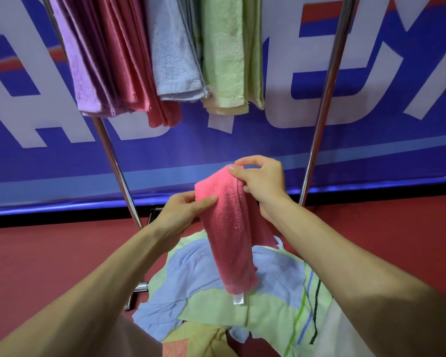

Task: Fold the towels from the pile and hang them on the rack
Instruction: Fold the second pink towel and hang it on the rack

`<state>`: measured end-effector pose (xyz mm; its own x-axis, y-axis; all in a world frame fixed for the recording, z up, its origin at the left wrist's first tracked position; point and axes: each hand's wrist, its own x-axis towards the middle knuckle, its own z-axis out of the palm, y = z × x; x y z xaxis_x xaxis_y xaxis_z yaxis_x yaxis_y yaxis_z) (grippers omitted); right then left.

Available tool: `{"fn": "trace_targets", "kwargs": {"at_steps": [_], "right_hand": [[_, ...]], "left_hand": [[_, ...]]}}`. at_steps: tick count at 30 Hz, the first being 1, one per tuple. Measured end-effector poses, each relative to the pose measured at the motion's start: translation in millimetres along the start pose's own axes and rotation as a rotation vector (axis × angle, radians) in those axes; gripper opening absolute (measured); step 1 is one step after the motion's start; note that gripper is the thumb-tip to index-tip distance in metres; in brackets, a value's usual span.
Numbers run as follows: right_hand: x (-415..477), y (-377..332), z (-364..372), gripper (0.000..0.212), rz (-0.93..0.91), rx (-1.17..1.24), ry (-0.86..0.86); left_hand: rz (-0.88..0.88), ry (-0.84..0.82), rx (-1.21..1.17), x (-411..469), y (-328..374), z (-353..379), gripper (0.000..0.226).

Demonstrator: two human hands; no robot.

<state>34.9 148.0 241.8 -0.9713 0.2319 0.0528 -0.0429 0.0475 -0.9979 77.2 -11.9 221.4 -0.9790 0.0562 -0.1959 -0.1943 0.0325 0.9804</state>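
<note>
Head view: pink towel (229, 228) hangs as a narrow strip, long axis running down toward the pile (276, 313). Left hand (183, 212) pinches its upper left corner, right hand (263, 181) pinches the higher right corner; the rack (325, 99) stands above, straight ahead of both hands.

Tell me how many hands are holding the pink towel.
2: the left hand pinches the pink towel at its left edge; the right hand pinches its top corner.
</note>
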Motion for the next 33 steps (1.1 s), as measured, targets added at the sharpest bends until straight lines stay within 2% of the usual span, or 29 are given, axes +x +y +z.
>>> {"fn": "trace_targets", "kwargs": {"at_steps": [3,6,8,14,18,24,26,27,29,33], "right_hand": [[1,-1,-9,0.016,0.078,0.141,0.009],[2,-3,-22,0.016,0.137,0.236,0.015],[5,-3,-32,0.016,0.159,0.248,0.020],[7,-7,-62,0.010,0.150,0.178,-0.014],[4,-12,-73,0.008,0.066,0.043,0.068],[-10,-47,-91,0.012,-0.240,-0.194,0.149],[-7,-71,-94,0.011,-0.302,-0.158,0.030],[-6,-84,-94,0.017,-0.297,-0.139,-0.062],[-7,-112,-92,0.029,-0.242,-0.064,-0.230],[-11,-157,-91,0.025,-0.088,0.225,-0.482]], "left_hand": [[0.023,-0.006,-0.025,1,0,6,0.034],[0.021,-0.085,-0.026,0,-3,18,0.038],[0.057,-0.118,-0.041,-1,-3,29,0.029],[0.239,-0.044,0.013,-3,22,52,0.011],[0.363,-0.048,0.125,-3,51,63,0.010],[0.336,-0.177,0.213,-11,109,73,0.011],[0.317,-0.240,0.262,-19,135,73,0.012],[0.319,-0.265,0.289,-23,148,72,0.013],[0.345,-0.292,0.338,-32,177,71,0.019],[0.418,-0.243,0.436,-55,234,70,0.021]]}}
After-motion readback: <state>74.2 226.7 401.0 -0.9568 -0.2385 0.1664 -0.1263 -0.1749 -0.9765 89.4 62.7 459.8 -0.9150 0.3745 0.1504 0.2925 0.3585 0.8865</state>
